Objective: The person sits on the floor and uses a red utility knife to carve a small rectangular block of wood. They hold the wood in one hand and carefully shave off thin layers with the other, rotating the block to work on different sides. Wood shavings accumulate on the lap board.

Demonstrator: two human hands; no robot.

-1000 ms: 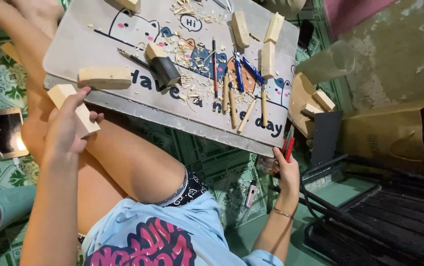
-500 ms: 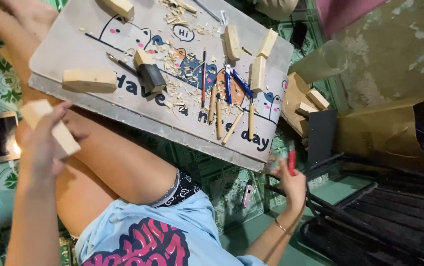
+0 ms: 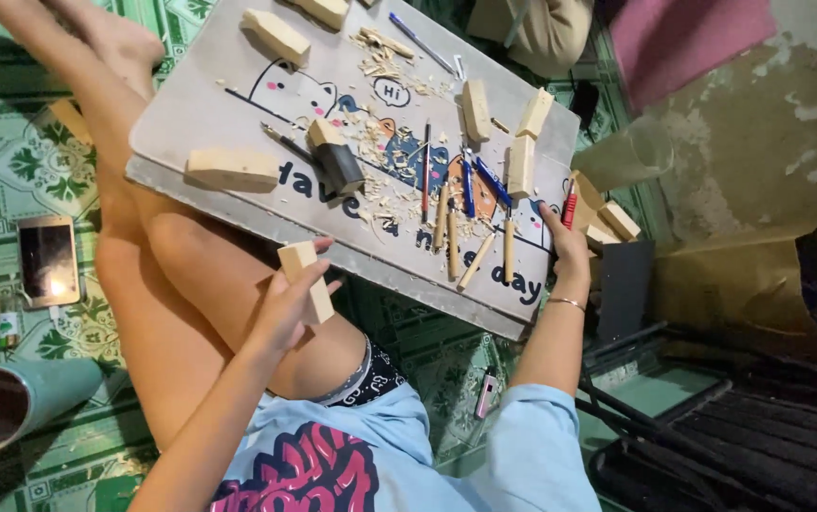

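The left hand [image 3: 280, 308] pinches a pale wooden block [image 3: 306, 281] between thumb and fingers, holding it above the thigh, just off the near edge of the grey lap board [image 3: 209, 104]. The right hand [image 3: 565, 248] is closed around a red-handled tool [image 3: 569, 203], its tip raised at the board's right corner. On the board, toward the right hand, lie carving tools with wooden handles [image 3: 451, 237] and blue-handled ones [image 3: 470, 180], set side by side; a dark-ended block [image 3: 334, 156] sits near the board's middle amid wood shavings [image 3: 370, 142]. Further uncut blocks rest on the board: one at its left edge [image 3: 233, 169], others at its far side [image 3: 277, 36] and right of centre [image 3: 520, 163]. Beyond the board's left edge, on the green tiled floor [image 3: 10, 161], lie a phone [image 3: 48, 260] and a teal tumbler [image 3: 19, 403]. By these signs, some carving appears done, as the shavings suggest, while the held block looks square and unworked. Compared with the earlier frames, the left hand has carried the block from the board's left side toward the body's middle, and the right hand has risen from below the board to its corner.
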